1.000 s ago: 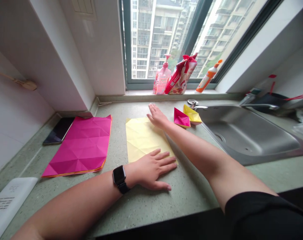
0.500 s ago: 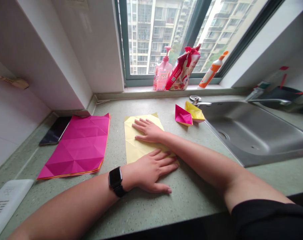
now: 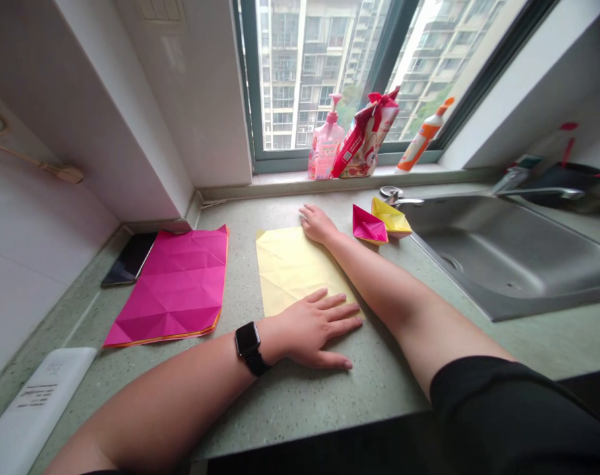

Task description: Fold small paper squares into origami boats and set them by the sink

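A creased pale yellow sheet of paper (image 3: 294,264) lies flat on the counter in front of me. My left hand (image 3: 317,330), a black watch on its wrist, rests palm down with fingers spread across the sheet's near edge. At the far right corner of the sheet is my right hand (image 3: 318,224), palm down, fingers stretched out and partly past the far edge. Its forearm covers part of the right edge. Beyond it stand a pink folded paper boat (image 3: 369,225) and a yellow folded paper boat (image 3: 391,216), touching each other.
On the left lies a stack of creased paper, magenta on top (image 3: 173,284), over part of a dark phone (image 3: 129,258). A white slab-like device (image 3: 39,396) sits nearer me. To the right is a steel sink (image 3: 527,257). A pink pump bottle (image 3: 324,145) stands on the sill.
My right hand has slid from the middle of the yellow sheet to its far right corner. My left hand stays spread on the near edge. The view has shifted slightly left.
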`<act>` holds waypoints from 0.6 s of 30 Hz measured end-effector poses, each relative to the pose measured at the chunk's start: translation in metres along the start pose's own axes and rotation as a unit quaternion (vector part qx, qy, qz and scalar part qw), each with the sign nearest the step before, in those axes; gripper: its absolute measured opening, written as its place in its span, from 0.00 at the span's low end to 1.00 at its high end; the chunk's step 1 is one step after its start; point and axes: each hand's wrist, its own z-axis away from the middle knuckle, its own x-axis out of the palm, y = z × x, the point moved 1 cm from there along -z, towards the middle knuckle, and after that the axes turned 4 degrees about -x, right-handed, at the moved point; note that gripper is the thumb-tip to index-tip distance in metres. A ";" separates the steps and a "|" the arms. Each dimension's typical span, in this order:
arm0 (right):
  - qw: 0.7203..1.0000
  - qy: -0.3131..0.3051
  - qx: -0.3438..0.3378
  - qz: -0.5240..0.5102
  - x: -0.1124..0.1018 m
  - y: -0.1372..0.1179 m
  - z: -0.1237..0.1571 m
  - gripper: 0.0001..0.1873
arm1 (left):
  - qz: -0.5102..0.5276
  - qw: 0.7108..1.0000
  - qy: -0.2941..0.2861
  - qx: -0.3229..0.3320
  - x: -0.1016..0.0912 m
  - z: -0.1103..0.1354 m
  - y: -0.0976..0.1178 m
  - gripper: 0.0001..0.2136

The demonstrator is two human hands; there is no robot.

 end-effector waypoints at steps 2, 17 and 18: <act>0.999 0.025 -0.030 -0.010 -0.010 -0.004 0.012 0.27 | 0.003 1.000 0.006 0.004 0.002 0.000 -0.002 0.39; 0.981 -0.012 -0.162 -0.110 -0.001 -0.031 0.085 0.17 | 0.226 0.968 0.073 -0.074 -0.033 0.010 -0.016 0.20; 0.980 -0.014 -0.163 -0.113 -0.001 -0.029 0.084 0.17 | 0.231 0.961 0.107 -0.112 -0.036 0.012 -0.024 0.16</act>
